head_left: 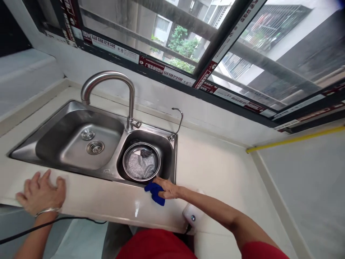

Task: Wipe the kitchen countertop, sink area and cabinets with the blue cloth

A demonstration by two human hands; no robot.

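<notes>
My right hand (168, 188) presses a blue cloth (155, 192) on the pale countertop (113, 201), right at the front edge of the steel sink (67, 140). My left hand (40, 192) lies flat with fingers spread on the counter's front left edge, holding nothing; a silver bangle is on its wrist. The sink's small right basin holds a round metal pan (141, 166) with a grey cloth and a dark scrubber inside.
A tall curved tap (113, 93) and a thin small tap (178, 122) stand behind the basins. A window runs along the back. A white device (192, 216) sits at the counter edge under my right arm. A black cable (54, 223) hangs below.
</notes>
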